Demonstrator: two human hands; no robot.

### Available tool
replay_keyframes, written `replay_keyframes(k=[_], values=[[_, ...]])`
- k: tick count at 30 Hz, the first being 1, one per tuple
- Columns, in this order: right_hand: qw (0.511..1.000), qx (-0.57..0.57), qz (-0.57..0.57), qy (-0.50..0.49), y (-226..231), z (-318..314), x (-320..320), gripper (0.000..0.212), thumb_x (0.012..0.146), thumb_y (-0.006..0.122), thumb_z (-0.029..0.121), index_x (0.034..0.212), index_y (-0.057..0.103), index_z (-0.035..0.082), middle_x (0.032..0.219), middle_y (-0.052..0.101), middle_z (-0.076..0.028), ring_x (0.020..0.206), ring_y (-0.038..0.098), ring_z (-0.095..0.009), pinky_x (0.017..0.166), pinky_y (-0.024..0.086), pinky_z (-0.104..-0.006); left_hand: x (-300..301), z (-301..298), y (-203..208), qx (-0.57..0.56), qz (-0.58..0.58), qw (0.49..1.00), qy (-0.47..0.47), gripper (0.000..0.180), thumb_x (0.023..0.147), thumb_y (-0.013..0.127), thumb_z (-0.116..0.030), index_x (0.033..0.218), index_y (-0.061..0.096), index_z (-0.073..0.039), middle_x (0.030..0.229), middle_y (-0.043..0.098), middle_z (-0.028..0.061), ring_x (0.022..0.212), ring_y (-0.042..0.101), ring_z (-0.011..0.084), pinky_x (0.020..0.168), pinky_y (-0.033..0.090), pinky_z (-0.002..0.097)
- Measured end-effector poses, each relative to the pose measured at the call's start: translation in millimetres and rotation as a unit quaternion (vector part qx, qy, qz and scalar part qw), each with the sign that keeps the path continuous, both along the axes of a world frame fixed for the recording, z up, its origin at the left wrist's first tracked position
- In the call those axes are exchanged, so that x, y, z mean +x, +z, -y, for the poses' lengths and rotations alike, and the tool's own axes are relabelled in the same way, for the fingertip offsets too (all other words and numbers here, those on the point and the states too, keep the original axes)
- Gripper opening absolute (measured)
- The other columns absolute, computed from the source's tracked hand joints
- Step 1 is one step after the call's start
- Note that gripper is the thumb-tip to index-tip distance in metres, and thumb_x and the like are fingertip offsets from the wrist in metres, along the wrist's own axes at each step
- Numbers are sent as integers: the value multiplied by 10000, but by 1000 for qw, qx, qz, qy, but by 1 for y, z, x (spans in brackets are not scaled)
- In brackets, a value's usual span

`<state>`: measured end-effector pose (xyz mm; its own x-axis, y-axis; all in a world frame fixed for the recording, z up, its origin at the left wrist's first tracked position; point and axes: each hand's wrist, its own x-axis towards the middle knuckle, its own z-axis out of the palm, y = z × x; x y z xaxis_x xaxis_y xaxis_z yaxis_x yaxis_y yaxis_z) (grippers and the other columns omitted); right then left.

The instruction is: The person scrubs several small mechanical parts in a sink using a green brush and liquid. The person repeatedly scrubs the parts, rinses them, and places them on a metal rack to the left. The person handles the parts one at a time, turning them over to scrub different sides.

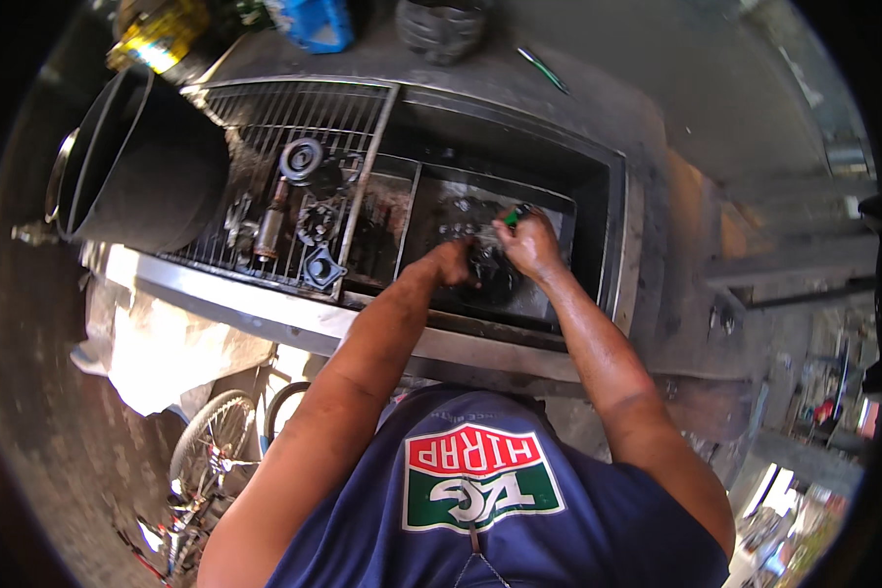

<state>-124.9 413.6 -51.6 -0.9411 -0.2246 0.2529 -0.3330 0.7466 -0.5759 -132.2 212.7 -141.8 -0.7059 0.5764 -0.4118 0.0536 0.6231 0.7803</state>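
Observation:
Both of my hands are over the dark metal basin, which holds murky liquid. In my right hand the fingers are closed round a small green-handled tool; its working end is hard to make out. My left hand is curled at a dark, wet part low in the basin, gripping its left side. The part's shape is blurred. Left of the hands, on a wire rack, lie a round pulley-like part, a copper-and-steel armature, a round slotted housing and a flanged end cover.
A large black bucket lies tilted on the rack's left end. Beyond the basin are a green pen-like stick, a cut plastic container, a blue container and a yellow one. A bicycle stands at lower left.

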Motion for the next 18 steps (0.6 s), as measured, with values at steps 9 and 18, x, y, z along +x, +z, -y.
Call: replay_keyframes(k=[9,18], values=[[987,41,144,-53,-51,-34,-20,274,958,756,302,1060,776,48,990,760,-231,960,736,-420,842,566,-479,5,1,12,14,10,999,34,1110,639,981,-253,1550,422,46,1469,605,275,1402,559,395,1180,450,424],[974,-29,203,92,-23,-2,-6,242,969,709,279,978,764,44,910,744,-223,863,732,-392,778,566,-464,-1,-2,13,-28,35,999,15,1176,621,1016,-286,1527,383,115,1417,629,295,1369,587,384,1168,463,417]])
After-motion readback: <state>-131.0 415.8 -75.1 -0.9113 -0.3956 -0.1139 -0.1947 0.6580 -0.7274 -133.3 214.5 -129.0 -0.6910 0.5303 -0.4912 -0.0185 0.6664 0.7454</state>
